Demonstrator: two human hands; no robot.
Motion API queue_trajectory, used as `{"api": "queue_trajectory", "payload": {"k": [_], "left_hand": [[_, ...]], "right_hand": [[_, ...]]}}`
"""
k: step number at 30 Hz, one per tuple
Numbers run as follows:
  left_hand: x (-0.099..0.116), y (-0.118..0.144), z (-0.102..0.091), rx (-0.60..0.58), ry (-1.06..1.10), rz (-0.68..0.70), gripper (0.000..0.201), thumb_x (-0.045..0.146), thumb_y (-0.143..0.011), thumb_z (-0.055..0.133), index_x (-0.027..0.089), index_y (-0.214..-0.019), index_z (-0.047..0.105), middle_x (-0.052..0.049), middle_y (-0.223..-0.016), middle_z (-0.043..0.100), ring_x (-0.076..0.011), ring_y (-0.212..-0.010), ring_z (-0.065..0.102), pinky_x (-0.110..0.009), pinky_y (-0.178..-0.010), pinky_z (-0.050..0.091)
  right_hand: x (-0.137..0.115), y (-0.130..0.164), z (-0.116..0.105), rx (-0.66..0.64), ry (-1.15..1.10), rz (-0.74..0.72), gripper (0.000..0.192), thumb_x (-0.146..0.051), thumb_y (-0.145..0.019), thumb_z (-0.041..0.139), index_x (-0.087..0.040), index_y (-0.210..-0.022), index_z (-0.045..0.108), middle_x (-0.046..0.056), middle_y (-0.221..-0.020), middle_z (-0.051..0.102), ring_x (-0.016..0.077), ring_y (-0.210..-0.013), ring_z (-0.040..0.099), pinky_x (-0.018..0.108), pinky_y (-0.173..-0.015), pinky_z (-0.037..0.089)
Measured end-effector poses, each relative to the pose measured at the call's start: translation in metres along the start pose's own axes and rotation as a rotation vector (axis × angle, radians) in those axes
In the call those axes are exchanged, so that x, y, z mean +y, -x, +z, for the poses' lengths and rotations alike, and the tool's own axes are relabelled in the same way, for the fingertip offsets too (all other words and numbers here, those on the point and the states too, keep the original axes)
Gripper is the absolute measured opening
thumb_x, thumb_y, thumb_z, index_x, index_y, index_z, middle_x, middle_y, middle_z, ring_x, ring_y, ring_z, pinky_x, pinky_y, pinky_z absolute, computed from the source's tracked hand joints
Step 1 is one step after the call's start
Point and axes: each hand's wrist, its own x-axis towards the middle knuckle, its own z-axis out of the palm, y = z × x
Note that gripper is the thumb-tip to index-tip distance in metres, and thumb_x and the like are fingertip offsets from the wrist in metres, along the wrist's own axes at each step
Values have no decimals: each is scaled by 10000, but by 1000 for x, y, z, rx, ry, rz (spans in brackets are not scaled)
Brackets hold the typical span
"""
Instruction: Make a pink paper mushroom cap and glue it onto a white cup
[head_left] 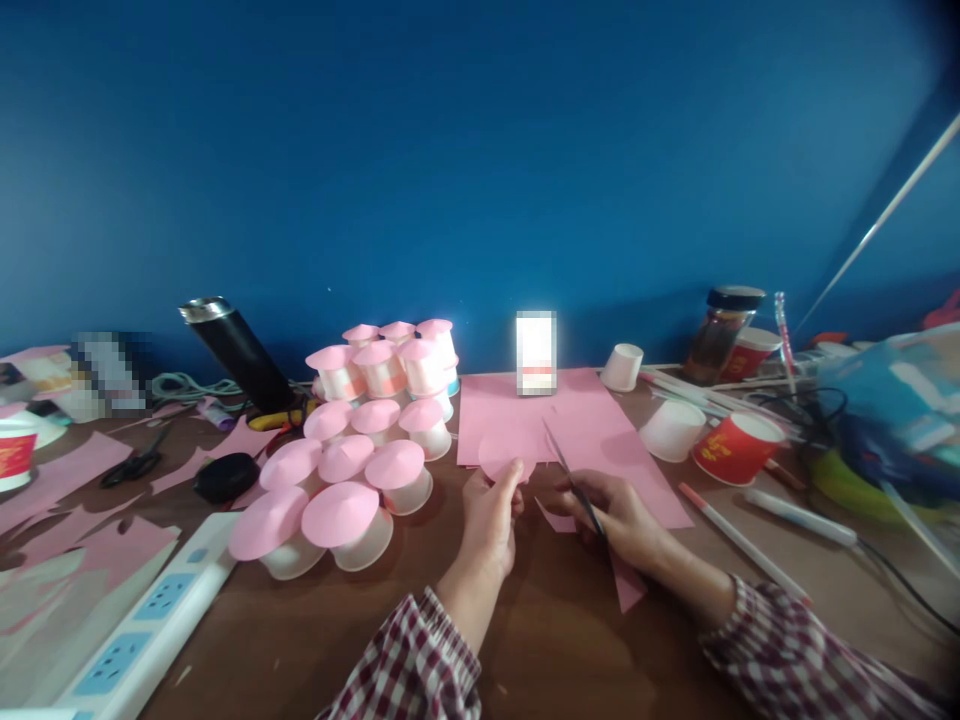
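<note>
The pink paper circle [504, 452] is pinched by the left hand [491, 518] above the brown table [570, 640]. The right hand [622, 520] grips scissors [574, 478], touching its edge. Pink-topped cups [352, 470] stand close on the left; the near table has free space.

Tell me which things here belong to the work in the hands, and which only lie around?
In use: left hand holding pink paper circle; right hand holding scissors; pink sheet; pink-topped cups.

Lying about: black flask, power strip, red cup, jar, pen.
</note>
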Motion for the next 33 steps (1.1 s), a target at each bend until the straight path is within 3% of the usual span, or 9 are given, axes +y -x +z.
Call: {"api": "queue_trajectory", "payload": {"k": [5, 11, 14, 19, 23, 33], "left_hand": [[-4, 4, 1, -143, -143, 46, 283, 352, -655, 718, 110, -711, 583, 49, -502, 462, -32, -434, 347, -165, -412, 279], [-3, 16, 8, -325, -334, 30, 255, 336, -676, 701, 94, -740, 653, -8, -558, 572, -34, -416, 364, -171, -387, 264], [1, 20, 12, -310, -318, 18, 224, 301, -666, 713, 95, -748, 678, 16, -498, 536, -25, -393, 341, -165, -377, 250], [-2, 20, 13, -283, -263, 12, 265, 319, -671, 723, 103, -822, 694, -18, -595, 627, -31, -416, 404, -161, -395, 295], [-6, 17, 10, -258, -211, 28, 243, 335, -664, 733, 116, -750, 674, -10, -612, 640, -44, -464, 471, -161, -455, 366], [-5, 17, 10, -284, -182, -2, 263, 330, -631, 756, 109, -747, 675, -27, -620, 655, -90, -544, 562, -184, -509, 414]], "right_hand": [[-2, -4, -2, 93, -212, -35, 438, -442, -697, 701, -161, -1005, 569, -9, -683, 599, 128, -593, 585, 248, -552, 485], [-2, -5, -1, 207, -319, -73, 484, -364, -621, 779, -190, -1025, 577, 2, -773, 629, 143, -680, 607, 247, -618, 510], [0, -5, -1, 182, -353, -88, 455, -343, -631, 775, -187, -1012, 582, 6, -778, 635, 144, -687, 602, 253, -631, 509], [1, -4, 2, 182, -389, -98, 465, -295, -635, 771, -210, -1047, 573, -32, -725, 597, 112, -642, 566, 216, -593, 470], [0, -4, 3, 197, -376, -98, 464, -257, -619, 779, -218, -1033, 574, -45, -727, 565, 94, -626, 539, 192, -563, 442], [-1, -4, 3, 175, -338, -113, 523, -321, -623, 776, -210, -1072, 532, -33, -728, 567, 122, -650, 588, 233, -615, 491]]}}
